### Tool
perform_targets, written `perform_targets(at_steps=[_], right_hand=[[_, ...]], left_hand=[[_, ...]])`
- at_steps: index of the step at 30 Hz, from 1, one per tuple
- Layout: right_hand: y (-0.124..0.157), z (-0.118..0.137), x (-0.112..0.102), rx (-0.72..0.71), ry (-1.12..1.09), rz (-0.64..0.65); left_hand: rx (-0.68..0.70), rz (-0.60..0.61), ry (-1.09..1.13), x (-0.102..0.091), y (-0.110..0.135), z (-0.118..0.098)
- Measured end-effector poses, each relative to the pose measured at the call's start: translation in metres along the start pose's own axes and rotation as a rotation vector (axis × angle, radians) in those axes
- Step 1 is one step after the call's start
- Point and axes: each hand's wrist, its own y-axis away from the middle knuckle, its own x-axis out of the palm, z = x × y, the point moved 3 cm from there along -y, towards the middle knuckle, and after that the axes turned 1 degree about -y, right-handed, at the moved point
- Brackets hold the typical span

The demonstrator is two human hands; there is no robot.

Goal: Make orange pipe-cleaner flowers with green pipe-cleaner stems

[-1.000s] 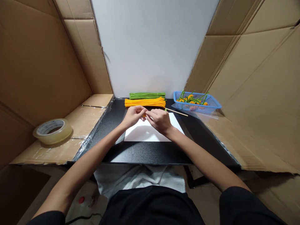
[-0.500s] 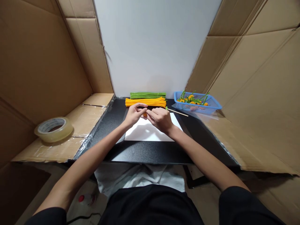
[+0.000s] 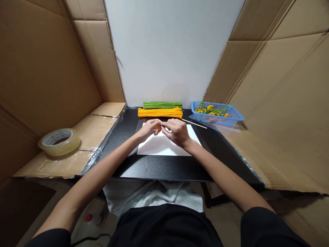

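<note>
Above a white sheet (image 3: pixel 164 147), my two hands meet at the fingertips. A small orange pipe-cleaner flower (image 3: pixel 158 127) shows between them, mostly covered by fingers. My left hand (image 3: pixel 149 129) is closed on it with thumb and fingers. My right hand (image 3: pixel 177 130) pinches at its right side, fingers curled; what exactly lies inside that pinch is hidden. Just behind the hands lies a bundle of orange pipe cleaners (image 3: pixel 159 113), with a bundle of green pipe cleaners (image 3: pixel 162 105) beyond it.
A blue basket (image 3: pixel 232 120) at the back right holds several orange flowers with green stems (image 3: pixel 211 109). A thin wooden stick (image 3: pixel 195 124) lies right of the hands. On cardboard at the left rests a roll of clear tape (image 3: pixel 60 142). Cardboard walls flank the black table (image 3: pixel 154 168).
My left hand has turned and its fingers have closed down around the orange piece. A green tip that showed behind my right hand is out of sight now.
</note>
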Motion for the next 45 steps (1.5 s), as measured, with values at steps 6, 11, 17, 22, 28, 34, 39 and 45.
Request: perform_targets(at_steps=[6, 11, 17, 22, 28, 34, 39, 45], right_hand=[[-0.004, 0.005, -0.006, 0.112, -0.291, -0.064], [-0.003, 0.014, -0.005, 0.081, -0.293, -0.026], [-0.003, 0.025, -0.003, -0.023, -0.172, 0.008], [-0.007, 0.030, -0.005, -0.054, -0.113, 0.054], [-0.009, 0.030, -0.003, 0.005, -0.150, 0.095], [-0.004, 0.014, -0.003, 0.099, -0.201, 0.038], [-0.003, -0.005, -0.010, 0.143, -0.213, -0.035], [-0.003, -0.020, -0.011, 0.356, -0.544, -0.061]], left_hand=[[-0.041, -0.016, 0.242, 0.005, 0.002, -0.001], [0.036, -0.131, 0.243, 0.006, 0.003, -0.001], [0.087, -0.219, 0.214, 0.010, 0.004, -0.005], [0.101, -0.273, 0.146, 0.007, 0.003, -0.007], [0.141, -0.377, 0.053, 0.000, 0.000, -0.003], [0.368, -0.326, -0.326, -0.010, 0.008, -0.021], [0.498, -0.236, -0.642, -0.006, 0.018, -0.035], [0.438, -0.169, -0.497, -0.008, 0.010, -0.022]])
